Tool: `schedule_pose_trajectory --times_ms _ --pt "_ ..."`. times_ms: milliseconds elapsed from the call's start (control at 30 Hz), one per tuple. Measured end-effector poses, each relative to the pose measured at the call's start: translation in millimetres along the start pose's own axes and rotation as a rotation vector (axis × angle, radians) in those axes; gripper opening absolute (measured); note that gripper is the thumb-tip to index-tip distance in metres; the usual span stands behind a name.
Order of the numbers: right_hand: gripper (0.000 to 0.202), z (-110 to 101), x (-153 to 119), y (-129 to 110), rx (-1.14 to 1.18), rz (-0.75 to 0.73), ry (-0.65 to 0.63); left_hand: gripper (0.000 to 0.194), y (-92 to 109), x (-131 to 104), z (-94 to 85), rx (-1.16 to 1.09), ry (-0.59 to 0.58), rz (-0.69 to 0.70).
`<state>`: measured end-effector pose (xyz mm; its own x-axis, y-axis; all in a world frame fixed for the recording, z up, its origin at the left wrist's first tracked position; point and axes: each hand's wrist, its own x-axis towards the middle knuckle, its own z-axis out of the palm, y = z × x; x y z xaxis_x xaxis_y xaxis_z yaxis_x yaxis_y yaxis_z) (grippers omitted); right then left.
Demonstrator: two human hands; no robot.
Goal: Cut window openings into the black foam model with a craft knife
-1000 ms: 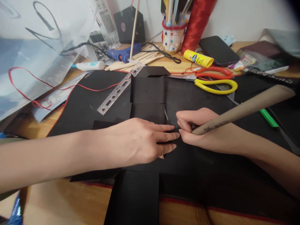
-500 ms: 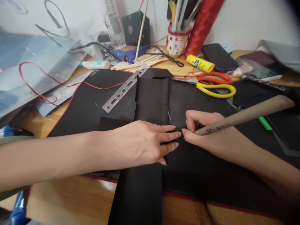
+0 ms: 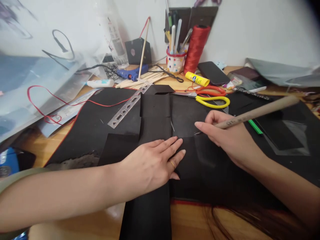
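Black card (image 3: 155, 128) with fold lines lies on a dark mat (image 3: 95, 110) with a red edge. My left hand (image 3: 160, 161) rests flat across the card, fingers spread, with a ring on one finger. To its right, my right hand (image 3: 220, 133) is closed around a long grey-brown handled tool (image 3: 260, 111), whose thin metal tip points left at the card's right part. A clear stencil ruler (image 3: 125, 108) lies slanted left of the card's upper part. Scissors (image 3: 212, 96) with red and yellow handles lie beyond my right hand.
Along the back are a blue glue gun (image 3: 131, 72), wooden sticks (image 3: 152, 78), a decorated pen cup (image 3: 175, 62), a red thread spool (image 3: 197, 48), a yellow glue stick (image 3: 197, 79) and a phone (image 3: 213, 73). A translucent box (image 3: 32, 86) stands at left.
The view has shifted, showing more of the wall and the right side. My right hand has moved away from my left fingertips, opening a gap in which the tool's thin tip now shows.
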<state>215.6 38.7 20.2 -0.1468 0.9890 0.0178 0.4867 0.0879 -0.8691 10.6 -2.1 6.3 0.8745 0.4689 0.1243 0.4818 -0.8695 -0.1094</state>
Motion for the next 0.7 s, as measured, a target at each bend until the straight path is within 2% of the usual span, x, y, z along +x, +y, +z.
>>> schedule_pose_trajectory --times_ms 167,267,367,433,500,600,700 --pt "0.028 -9 -21 -3 -0.359 -0.066 -0.120 0.051 -7 13 -6.2 0.034 -0.055 -0.064" --pt "0.023 -8 -37 1 -0.489 -0.021 -0.132 0.052 -17 27 -17.2 -0.090 -0.107 -0.086" --pt "0.015 -3 -47 6 -0.398 0.053 -0.117 0.064 -26 41 -25.0 -0.249 -0.192 -0.147" --pt "0.017 0 -51 8 -0.291 0.109 -0.103 0.063 -31 49 -27.2 -0.325 -0.230 -0.193" --pt "0.017 2 -53 7 -0.184 0.158 -0.080 0.044 -35 54 -28.9 -0.404 -0.243 -0.226" --pt "0.013 3 -52 0 -0.001 0.198 -0.086 0.008 -42 57 -34.3 -0.555 -0.191 -0.284" --pt "0.013 3 -50 -9 0.133 0.219 -0.091 0.006 -48 56 -42.7 -0.723 -0.170 -0.356"
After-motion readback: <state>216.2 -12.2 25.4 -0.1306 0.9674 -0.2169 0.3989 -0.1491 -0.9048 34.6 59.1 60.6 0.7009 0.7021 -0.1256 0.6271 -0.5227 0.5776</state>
